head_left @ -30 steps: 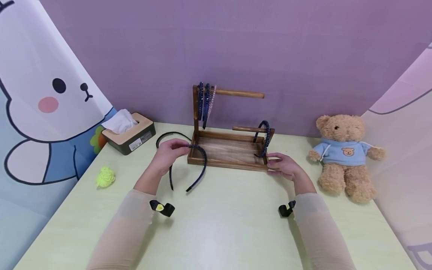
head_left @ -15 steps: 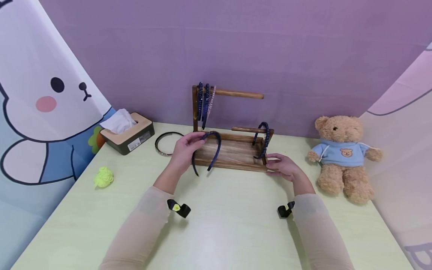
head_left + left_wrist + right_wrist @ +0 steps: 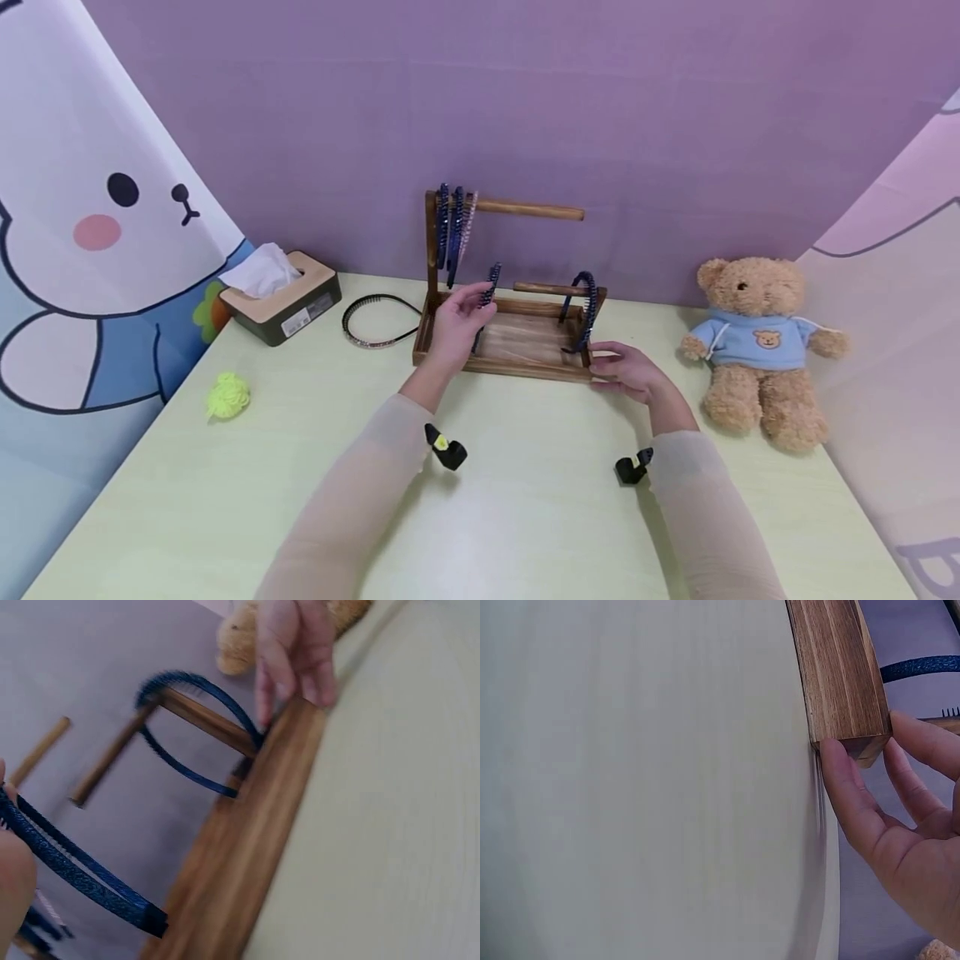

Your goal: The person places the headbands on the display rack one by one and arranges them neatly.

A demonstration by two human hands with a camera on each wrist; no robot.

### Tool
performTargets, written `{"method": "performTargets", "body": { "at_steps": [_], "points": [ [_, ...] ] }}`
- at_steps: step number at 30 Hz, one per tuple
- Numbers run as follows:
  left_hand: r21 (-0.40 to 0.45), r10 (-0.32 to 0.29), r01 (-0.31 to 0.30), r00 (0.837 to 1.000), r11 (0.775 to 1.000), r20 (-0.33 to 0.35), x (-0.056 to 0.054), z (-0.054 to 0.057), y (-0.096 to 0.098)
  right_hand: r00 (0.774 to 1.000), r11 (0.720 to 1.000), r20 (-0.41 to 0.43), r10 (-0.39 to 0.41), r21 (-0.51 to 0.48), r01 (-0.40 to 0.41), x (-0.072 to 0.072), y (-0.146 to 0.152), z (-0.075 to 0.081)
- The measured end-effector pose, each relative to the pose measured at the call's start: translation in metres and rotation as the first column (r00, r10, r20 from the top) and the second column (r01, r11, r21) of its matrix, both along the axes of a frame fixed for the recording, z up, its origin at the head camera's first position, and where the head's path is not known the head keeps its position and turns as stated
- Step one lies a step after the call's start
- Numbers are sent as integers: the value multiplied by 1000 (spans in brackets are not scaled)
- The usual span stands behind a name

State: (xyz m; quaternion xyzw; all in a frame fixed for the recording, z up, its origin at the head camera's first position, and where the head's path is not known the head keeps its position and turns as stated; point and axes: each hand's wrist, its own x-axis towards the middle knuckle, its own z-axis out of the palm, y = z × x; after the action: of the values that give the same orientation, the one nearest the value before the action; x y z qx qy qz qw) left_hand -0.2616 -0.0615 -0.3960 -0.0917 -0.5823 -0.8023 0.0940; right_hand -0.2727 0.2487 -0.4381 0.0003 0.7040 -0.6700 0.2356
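Note:
My left hand (image 3: pixel 455 330) pinches a dark blue toothed headband (image 3: pixel 491 285) over the tray of a wooden headband rack (image 3: pixel 525 368). Seen in the head view, this headband stands nearly edge-on, left of the lower peg's free end; its two arms (image 3: pixel 90 889) show in the left wrist view. At the rack's right end, my right hand (image 3: pixel 628 371) grips the corner (image 3: pixel 855 735) with thumb and fingers. Several headbands (image 3: pixel 455 237) hang at the left of the rack's upper bar. Another blue headband (image 3: pixel 588 312) hangs on the lower peg (image 3: pixel 543 288).
A thin dark headband (image 3: pixel 351 335) lies on the table left of the rack. Farther left are a tissue box (image 3: pixel 288 296) and a yellow-green mesh puff (image 3: pixel 228 396). A teddy bear (image 3: pixel 765 350) sits to the right. Behind the rack hangs a purple backdrop (image 3: pixel 510 100).
My left hand has carried the blue headband rightward from beside the rack to over its tray, turning it from face-on to edge-on. The right hand stays at the rack's end.

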Motion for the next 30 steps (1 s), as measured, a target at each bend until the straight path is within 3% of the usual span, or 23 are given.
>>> {"method": "performTargets", "body": {
  "at_steps": [6, 15, 27, 30],
  "points": [
    [63, 31, -31, 1000, 998, 7, -21, -18, 23, 1000, 1000, -3, 1, 5, -1, 1, 0, -1],
    [97, 53, -54, 999, 994, 10, -31, -25, 54, 1000, 1000, -12, -16, 5, 16, 1, 1, -2],
    [8, 151, -151, 988, 988, -9, -24, -27, 81, 1000, 1000, -23, -16, 2, 16, 0, 2, -3],
    [-26, 148, -148, 989, 989, -13, -22, -28, 90, 999, 1000, -25, -20, 1, 20, 0, -1, -3]
  ]
}}
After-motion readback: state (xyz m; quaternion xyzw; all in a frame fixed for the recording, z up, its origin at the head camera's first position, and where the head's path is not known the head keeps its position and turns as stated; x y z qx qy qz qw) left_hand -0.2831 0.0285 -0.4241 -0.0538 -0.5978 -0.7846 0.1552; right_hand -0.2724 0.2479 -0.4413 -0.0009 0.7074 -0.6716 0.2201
